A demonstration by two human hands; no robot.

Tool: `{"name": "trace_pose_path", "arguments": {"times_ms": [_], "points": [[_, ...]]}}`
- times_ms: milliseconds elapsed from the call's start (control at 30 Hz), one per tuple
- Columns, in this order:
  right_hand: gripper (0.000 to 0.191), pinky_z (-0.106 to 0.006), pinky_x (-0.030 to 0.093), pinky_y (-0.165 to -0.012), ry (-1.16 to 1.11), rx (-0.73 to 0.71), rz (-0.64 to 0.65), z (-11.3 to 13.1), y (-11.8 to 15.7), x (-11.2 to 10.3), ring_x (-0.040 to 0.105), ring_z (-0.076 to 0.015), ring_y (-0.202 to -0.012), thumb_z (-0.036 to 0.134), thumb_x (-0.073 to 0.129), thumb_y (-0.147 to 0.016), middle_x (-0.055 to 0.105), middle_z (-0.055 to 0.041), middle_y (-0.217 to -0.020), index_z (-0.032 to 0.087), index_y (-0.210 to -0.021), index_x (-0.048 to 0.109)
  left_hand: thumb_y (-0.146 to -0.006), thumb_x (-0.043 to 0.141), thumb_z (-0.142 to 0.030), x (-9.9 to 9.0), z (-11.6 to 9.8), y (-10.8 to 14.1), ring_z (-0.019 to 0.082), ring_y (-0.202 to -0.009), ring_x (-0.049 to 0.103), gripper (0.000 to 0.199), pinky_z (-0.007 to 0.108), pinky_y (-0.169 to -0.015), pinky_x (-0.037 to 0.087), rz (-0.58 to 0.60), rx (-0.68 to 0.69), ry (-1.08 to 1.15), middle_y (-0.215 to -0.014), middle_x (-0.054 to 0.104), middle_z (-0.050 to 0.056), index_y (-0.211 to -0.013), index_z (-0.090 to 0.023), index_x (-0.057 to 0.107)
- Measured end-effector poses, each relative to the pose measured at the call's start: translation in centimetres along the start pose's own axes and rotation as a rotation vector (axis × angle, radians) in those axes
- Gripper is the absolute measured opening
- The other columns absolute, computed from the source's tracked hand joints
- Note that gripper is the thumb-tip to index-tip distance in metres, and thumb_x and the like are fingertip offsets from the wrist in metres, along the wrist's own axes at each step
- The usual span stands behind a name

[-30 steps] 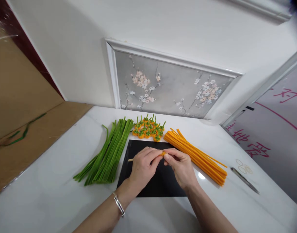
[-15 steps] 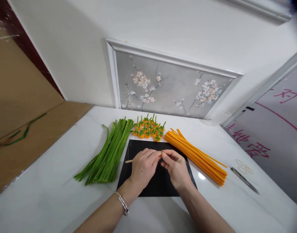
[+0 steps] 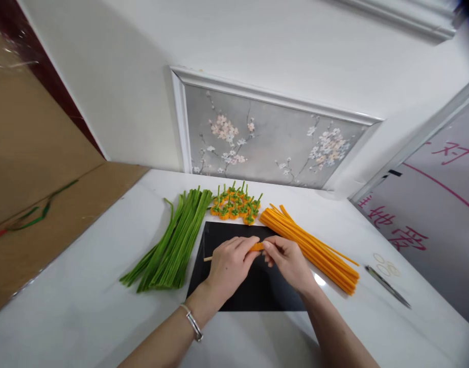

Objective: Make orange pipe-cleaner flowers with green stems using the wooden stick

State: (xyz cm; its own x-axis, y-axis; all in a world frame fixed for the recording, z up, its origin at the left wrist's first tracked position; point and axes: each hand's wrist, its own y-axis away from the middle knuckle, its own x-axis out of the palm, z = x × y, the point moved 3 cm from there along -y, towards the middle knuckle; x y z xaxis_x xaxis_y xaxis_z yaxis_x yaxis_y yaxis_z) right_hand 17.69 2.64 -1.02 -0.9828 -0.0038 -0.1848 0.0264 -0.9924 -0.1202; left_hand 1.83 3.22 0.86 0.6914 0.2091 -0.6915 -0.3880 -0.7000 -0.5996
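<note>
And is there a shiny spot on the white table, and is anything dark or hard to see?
Head view: yes, white glare on the tabletop, by the right forearm; head view: soft shadow near the left forearm; head view: a dark top right corner; head view: the orange piece at the fingers is too small for fine detail.

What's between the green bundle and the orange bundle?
In the head view, a black mat, with the left hand, right hand and the orange piece and stick they hold above it; farther back, orange-green ornaments.
</note>
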Motion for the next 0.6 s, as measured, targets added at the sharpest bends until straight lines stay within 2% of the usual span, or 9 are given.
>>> {"name": "trace_pose_path", "arguments": {"times_ms": [100,167,233,367,500,600], "points": [[0.034,-0.022,0.044,-0.050,-0.026,-0.005,-0.095,-0.2,-0.2,-1.0,0.052,-0.0095,-0.051,0.048,0.063,-0.084,0.059,-0.0001,-0.064,0.015,-0.079,0.066,-0.078,0.073,-0.023,-0.5,0.8,-0.3,0.022,-0.096,0.069,0.038,0.035,-0.085,0.054,0.042,-0.067,0.039,-0.109,0.072,0.004,-0.115,-0.021,0.062],[0.035,-0.022,0.046,-0.050,-0.051,-0.003,-0.145,-0.2,-0.4,-1.9,0.053,-0.0098,-0.053,0.050,0.064,-0.082,0.061,-0.0009,-0.066,0.015,-0.080,0.066,-0.077,0.074,-0.028,-0.9,1.5,-0.6,0.023,-0.098,0.068,0.041,0.035,-0.085,0.054,0.079,-0.125,0.046,-0.111,0.071,0.004,-0.116,-0.022,0.062],[0.037,-0.023,0.048,-0.051,-0.080,0.004,-0.177,-0.2,-0.6,-2.7,0.056,-0.0113,-0.056,0.051,0.067,-0.078,0.062,-0.0021,-0.068,0.015,-0.081,0.067,-0.078,0.073,-0.028,-0.9,2.2,-0.8,0.022,-0.093,0.069,0.035,0.032,-0.081,0.054,0.140,-0.168,0.075,-0.107,0.072,0.003,-0.112,-0.023,0.065],[0.039,-0.025,0.052,-0.053,-0.114,0.027,-0.187,-0.1,-0.7,-3.2,0.059,-0.0131,-0.057,0.051,0.071,-0.074,0.063,-0.0029,-0.065,0.013,-0.082,0.069,-0.086,0.063,-0.022,-0.7,2.6,-1.0,0.018,-0.084,0.068,0.015,0.028,-0.076,0.052,0.214,-0.154,0.116,-0.094,0.073,0.001,-0.100,-0.021,0.069],[0.038,-0.025,0.053,-0.056,-0.116,0.030,-0.171,0.1,-0.7,-3.3,0.060,-0.0133,-0.058,0.049,0.072,-0.074,0.064,-0.0028,-0.064,0.013,-0.085,0.070,-0.087,0.062,-0.020,-0.6,2.3,-0.9,0.018,-0.085,0.067,0.013,0.029,-0.077,0.050,0.193,-0.136,0.048,-0.093,0.072,0.001,-0.098,-0.020,0.068],[0.036,-0.025,0.053,-0.058,-0.113,0.024,-0.152,0.3,-0.5,-3.1,0.060,-0.0133,-0.058,0.048,0.073,-0.074,0.065,-0.0027,-0.064,0.014,-0.085,0.070,-0.085,0.066,-0.024,-0.7,1.7,-0.7,0.020,-0.088,0.067,0.019,0.032,-0.080,0.049,0.171,-0.089,-0.014,-0.098,0.072,0.002,-0.104,-0.020,0.066]]}}
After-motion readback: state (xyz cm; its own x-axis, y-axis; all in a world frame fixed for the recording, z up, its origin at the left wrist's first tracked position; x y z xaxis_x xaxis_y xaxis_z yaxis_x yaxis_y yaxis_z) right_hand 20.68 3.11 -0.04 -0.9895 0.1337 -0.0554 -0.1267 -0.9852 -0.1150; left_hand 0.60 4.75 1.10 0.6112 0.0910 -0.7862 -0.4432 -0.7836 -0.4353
